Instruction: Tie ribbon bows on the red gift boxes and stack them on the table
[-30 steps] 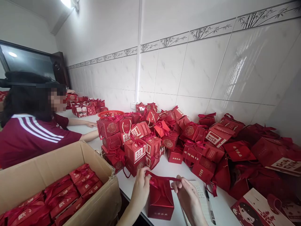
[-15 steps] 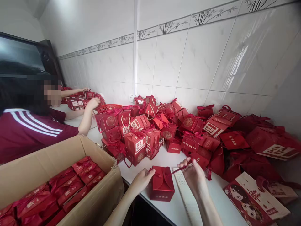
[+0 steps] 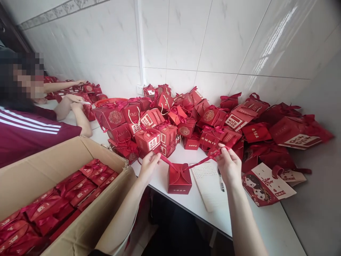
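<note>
ok so both hands are busy: the left hand (image 3: 149, 164) pinches the left end of a dark red ribbon (image 3: 200, 163), and the right hand (image 3: 229, 164) has the right end between thumb and fingers. Both grips look closed on it, though I can't tell how tight

The ribbon runs down to a small red gift box (image 3: 179, 185) sitting upright on the white table (image 3: 274, 231), between the hands and a bit nearer, flaps folded together on top. Half a second ago the left hand was right at the box's top edge; now it's out to the left, so the 2 strands spread in a wide V. To me that means the work has moved from the box top to the ribbon ends. No bow on top; can't make out if there's a knot

Around it: a notebook (image 3: 204, 185) just right of the box with a pen (image 3: 221, 181), both close under the right strand and hand. A big pile of finished-looking boxes (image 3: 149, 140) crowds the far side, so not much elbow room there. Near left is an open carton (image 3: 113, 190) of red boxes (image 3: 80, 195), hemming in the left arm. Far left, a co-worker in a maroon sleeve (image 3: 29, 129) is handling stuff too
</note>
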A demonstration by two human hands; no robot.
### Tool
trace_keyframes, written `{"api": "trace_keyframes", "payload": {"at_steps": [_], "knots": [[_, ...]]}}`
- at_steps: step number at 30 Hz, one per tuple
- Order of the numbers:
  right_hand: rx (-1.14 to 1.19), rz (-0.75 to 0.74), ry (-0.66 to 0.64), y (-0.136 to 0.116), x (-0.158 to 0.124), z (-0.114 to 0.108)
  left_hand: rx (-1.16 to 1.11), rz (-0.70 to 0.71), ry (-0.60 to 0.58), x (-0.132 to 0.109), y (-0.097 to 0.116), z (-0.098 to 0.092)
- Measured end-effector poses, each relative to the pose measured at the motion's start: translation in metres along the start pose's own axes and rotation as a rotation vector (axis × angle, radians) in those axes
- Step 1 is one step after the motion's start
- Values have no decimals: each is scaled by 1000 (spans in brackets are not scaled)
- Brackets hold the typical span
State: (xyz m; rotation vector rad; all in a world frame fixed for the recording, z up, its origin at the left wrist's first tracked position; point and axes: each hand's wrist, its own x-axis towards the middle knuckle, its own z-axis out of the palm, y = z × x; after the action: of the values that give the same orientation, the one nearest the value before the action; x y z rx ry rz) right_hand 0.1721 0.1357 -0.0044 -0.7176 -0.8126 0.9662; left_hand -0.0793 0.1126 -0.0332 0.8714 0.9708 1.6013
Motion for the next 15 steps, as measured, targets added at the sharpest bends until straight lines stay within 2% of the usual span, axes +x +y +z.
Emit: {"api": "trace_keyframes", "payload": {"at_steps": [6,10,15], "knots": [[-80,31,-357,-3,2,21,-207,47,-206,10,31,17],[-112,23,-442,-6,6,39,-218,56,-322,14,45,34],[-170,1,-556,-7,9,60,-184,64,-415,15,52,55]]}}
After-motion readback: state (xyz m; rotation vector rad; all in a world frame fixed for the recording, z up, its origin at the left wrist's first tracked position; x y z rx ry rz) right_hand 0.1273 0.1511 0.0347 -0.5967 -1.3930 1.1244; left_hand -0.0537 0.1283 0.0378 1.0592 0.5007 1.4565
